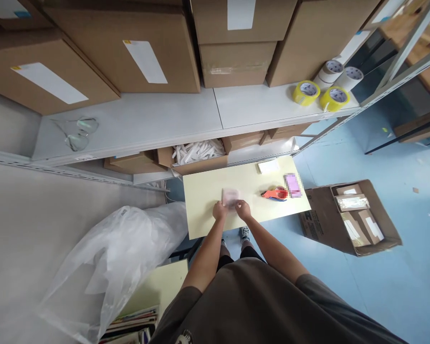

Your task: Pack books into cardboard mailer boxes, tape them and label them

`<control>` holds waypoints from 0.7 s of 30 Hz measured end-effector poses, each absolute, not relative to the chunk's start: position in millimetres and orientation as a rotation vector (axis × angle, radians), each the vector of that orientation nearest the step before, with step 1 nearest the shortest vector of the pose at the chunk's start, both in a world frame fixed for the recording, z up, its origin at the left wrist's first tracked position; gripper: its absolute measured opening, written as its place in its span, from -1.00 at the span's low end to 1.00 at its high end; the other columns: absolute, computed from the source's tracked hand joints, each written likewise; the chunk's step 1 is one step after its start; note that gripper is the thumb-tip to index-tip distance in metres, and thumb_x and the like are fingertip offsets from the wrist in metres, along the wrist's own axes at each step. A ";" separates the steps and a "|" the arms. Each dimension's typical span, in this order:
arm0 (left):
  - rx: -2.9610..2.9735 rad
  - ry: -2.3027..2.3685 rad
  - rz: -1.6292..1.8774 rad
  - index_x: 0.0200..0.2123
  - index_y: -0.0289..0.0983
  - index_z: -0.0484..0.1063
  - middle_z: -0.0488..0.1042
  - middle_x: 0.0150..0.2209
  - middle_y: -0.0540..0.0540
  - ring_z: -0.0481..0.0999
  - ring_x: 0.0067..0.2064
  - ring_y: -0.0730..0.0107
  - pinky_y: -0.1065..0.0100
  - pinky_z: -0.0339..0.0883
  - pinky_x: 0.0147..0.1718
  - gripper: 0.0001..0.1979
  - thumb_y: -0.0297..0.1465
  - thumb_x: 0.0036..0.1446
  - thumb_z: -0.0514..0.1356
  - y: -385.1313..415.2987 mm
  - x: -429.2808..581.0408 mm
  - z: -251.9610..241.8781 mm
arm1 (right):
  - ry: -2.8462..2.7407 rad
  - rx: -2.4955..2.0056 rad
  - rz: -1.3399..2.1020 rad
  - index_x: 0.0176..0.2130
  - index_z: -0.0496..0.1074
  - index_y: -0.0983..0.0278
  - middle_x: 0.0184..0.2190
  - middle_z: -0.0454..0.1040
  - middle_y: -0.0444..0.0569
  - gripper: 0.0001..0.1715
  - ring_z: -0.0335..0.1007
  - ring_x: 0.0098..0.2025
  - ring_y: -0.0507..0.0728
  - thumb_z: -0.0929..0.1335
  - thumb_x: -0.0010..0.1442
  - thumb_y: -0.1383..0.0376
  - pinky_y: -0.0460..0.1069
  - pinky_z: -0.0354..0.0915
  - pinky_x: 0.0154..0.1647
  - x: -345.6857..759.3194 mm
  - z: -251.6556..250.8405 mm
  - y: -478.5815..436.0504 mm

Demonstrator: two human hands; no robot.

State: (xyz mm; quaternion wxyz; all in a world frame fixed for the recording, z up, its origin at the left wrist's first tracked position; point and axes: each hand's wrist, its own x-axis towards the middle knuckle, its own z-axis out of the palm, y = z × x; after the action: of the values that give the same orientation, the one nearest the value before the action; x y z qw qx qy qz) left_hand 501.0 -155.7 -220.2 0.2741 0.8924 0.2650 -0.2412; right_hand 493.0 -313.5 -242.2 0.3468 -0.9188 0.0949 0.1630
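Note:
A small pale pink packet (230, 195), somewhat blurred, lies on the cream table (204, 191). My left hand (219, 210) has its fingers closed at the packet's near left corner. At the near right edge is my right hand (242, 210), its fingers pinched together; whether they grip the packet is hard to make out. To the right on the same tabletop sits an orange tape dispenser (275, 193). Beside it is a pink, pixelated item (293, 185), and a small white stack (268, 166) lies near the far edge.
A grey shelf (157, 114) with cardboard boxes (129, 52), tape rolls (306, 92) and glasses (78, 134) stands beyond the table. Below it a box holds white pieces (200, 153). A large plastic bag (129, 239) is at left; an open carton (326, 220) stands on the floor at right.

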 end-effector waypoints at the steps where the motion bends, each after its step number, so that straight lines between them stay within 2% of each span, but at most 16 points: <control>1: 2.383 0.739 -0.678 0.03 -0.23 0.59 0.65 0.05 -0.30 0.63 0.09 -0.01 0.27 0.39 -0.11 -0.65 -0.29 0.19 0.36 -156.8 504.3 -221.0 | 0.233 -2.379 0.432 0.01 0.63 0.25 0.04 0.65 0.11 -0.63 0.59 0.02 0.18 0.35 0.27 0.39 -0.01 0.41 0.11 491.6 -243.0 -311.4; 6: 2.274 0.725 -0.820 -0.19 -0.23 0.62 0.70 -0.15 -0.24 0.69 -0.07 0.05 0.33 0.34 -0.26 -0.81 -0.35 0.09 0.40 -151.3 513.3 -214.3 | 0.341 -2.363 0.598 -0.04 0.67 0.25 0.01 0.67 0.11 -0.73 0.60 0.06 0.23 0.40 0.32 0.29 0.01 0.40 0.13 506.3 -236.6 -306.9; 9: 2.296 0.635 -0.717 -0.15 -0.20 0.57 0.69 -0.16 -0.14 0.67 -0.13 0.15 0.35 0.33 -0.25 -0.80 -0.34 0.14 0.39 -156.0 508.7 -200.1 | 0.412 -2.210 0.626 -0.01 0.67 0.21 0.04 0.68 0.08 -0.71 0.58 0.14 0.25 0.45 0.29 0.25 0.01 0.38 0.18 513.0 -227.1 -312.6; 12: 2.339 0.502 -0.646 -0.10 -0.18 0.51 0.67 -0.17 -0.10 0.65 -0.15 0.19 0.34 0.35 -0.20 -0.79 -0.31 0.22 0.36 -179.4 500.4 -184.1 | 0.494 -1.921 0.554 -0.03 0.67 0.21 0.05 0.68 0.07 -0.64 0.57 0.15 0.25 0.41 0.31 0.08 0.02 0.38 0.18 504.8 -219.8 -326.1; 16: 2.406 0.344 -0.539 0.03 -0.19 0.48 0.62 0.01 -0.21 0.62 0.00 0.11 0.27 0.39 -0.08 -0.70 -0.20 0.31 0.30 -226.9 489.7 -174.8 | 0.604 -1.661 0.489 -0.02 0.63 0.26 -0.03 0.69 0.08 -0.39 0.62 -0.03 0.20 0.28 0.35 -0.13 0.00 0.45 -0.04 482.6 -219.4 -354.9; 19: 2.442 0.211 -0.479 0.20 -0.23 0.44 0.54 0.18 -0.31 0.54 0.18 0.03 0.21 0.39 0.09 -0.55 -0.15 0.36 0.27 -255.1 480.9 -181.5 | 0.636 -1.879 0.428 -0.11 0.62 0.22 -0.12 0.70 0.05 -0.45 0.59 -0.06 0.19 0.27 0.35 -0.10 -0.03 0.41 -0.08 472.7 -224.5 -378.2; 21: 2.459 0.097 -0.527 0.23 -0.25 0.47 0.50 0.24 -0.32 0.47 0.27 0.00 0.18 0.35 0.20 -0.54 -0.18 0.37 0.26 -264.9 474.3 -190.1 | 0.608 -2.006 0.432 -0.19 0.62 0.21 -0.20 0.70 0.01 -0.49 0.58 -0.09 0.18 0.25 0.38 -0.04 -0.05 0.40 -0.09 472.1 -228.5 -390.7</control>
State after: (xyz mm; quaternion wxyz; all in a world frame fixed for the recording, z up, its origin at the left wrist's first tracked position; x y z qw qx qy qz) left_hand 474.3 -264.9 -190.1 0.3072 0.9298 0.0368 -0.1992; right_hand 472.1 -390.7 -228.5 0.4800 -0.8222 0.2494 0.1771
